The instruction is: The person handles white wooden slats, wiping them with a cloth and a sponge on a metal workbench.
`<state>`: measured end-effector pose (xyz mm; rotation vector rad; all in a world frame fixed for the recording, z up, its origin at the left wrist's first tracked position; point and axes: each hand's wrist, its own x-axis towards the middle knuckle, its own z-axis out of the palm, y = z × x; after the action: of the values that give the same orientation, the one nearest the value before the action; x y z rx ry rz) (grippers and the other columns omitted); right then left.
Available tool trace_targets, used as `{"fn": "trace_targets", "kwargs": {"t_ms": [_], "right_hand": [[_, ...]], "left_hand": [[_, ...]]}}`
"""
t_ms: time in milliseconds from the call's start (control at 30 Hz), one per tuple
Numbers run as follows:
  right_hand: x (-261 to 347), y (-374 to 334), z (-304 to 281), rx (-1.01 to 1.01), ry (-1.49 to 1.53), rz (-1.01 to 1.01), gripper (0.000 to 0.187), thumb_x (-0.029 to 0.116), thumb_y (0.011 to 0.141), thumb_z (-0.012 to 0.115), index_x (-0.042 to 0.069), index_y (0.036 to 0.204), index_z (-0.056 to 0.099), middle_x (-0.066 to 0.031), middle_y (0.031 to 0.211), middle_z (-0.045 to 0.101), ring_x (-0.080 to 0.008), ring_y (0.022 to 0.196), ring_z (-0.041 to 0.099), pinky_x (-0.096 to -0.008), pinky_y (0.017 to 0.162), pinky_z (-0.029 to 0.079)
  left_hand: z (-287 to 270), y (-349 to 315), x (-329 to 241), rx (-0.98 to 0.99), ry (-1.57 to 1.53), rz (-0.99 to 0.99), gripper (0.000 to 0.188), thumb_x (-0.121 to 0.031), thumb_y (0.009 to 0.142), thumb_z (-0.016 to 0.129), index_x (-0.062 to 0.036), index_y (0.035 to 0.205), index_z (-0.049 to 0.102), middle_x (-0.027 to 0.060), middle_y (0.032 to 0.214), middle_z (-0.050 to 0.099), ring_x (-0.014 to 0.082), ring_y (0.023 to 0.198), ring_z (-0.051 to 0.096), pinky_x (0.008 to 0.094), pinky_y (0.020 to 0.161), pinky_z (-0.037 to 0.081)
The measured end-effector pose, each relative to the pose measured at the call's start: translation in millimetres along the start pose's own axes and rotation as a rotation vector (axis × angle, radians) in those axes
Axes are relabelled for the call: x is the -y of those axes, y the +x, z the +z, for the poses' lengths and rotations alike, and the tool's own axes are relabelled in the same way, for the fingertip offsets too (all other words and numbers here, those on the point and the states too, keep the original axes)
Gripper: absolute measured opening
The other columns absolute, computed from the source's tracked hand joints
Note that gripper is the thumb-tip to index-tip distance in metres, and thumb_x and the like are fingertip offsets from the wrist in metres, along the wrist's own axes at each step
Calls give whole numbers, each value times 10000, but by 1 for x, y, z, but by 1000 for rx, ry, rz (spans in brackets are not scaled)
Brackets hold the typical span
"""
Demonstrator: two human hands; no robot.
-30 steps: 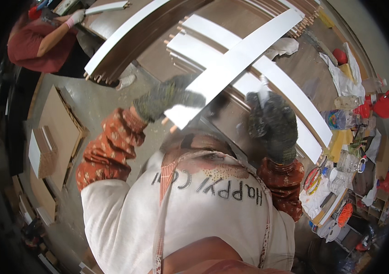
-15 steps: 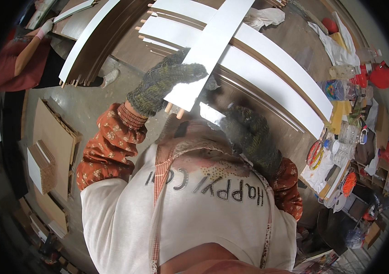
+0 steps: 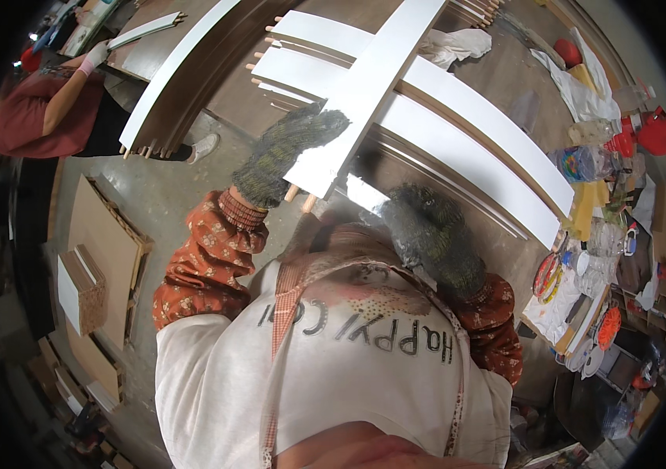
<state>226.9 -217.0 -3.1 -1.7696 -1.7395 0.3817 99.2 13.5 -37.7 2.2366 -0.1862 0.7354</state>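
Observation:
My left hand [image 3: 290, 148], in a dark green knitted glove, is closed round the near end of a long white board [image 3: 384, 62]. Two wooden dowels stick out of that end. The board slants away to the upper right, over other white boards [image 3: 458, 137] lying crosswise. My right hand [image 3: 435, 230], gloved alike, is closed on a flat shiny scraper [image 3: 367, 195]. Its blade points at the board's near right edge; whether they touch I cannot tell. The scraper's handle is hidden in the glove.
A stack of curved-looking white boards [image 3: 165, 70] stands at the upper left, near a person [image 3: 51, 113] handling a white strip. Plastic bottles [image 3: 583, 164], tape rolls [image 3: 548, 273] and a white cloth [image 3: 458, 47] lie on the right. Brown sheets [image 3: 102, 250] lean at left.
The view has shifted slightly, so the scene sits a little lower and to the right. Both hands keep their hold, the scraper staying close to the board's near end.

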Motion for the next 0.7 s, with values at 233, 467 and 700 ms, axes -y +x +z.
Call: {"fn": "trace_targets", "kwargs": {"t_ms": [233,467,700], "right_hand": [[-5,8,7,-145,-133,-185,245,120,867,576,11,1085,582,-130,1021,591,-270,955,587,-394,829,486],[-13,1,12,-198,-322,-300,279,154,845,610,38,1099,588,-109,1025,600,-224,934,595,-361,814,499],[-10,7,-9,-255,-150,-226,349,149,833,631,46,1160,564,-58,844,614,-195,722,612,-332,625,513]], "left_hand": [[0,-2,1,-8,-10,-39,373,-200,896,566,-13,1218,580,138,1267,583,281,1195,532,407,1056,358],[5,-7,13,-64,-56,58,386,-206,863,603,-20,1201,590,138,1248,595,279,1180,545,418,1054,360],[-1,-1,1,62,76,-75,362,-214,913,519,-35,1219,589,103,1231,609,264,1175,539,413,1072,349]]}}
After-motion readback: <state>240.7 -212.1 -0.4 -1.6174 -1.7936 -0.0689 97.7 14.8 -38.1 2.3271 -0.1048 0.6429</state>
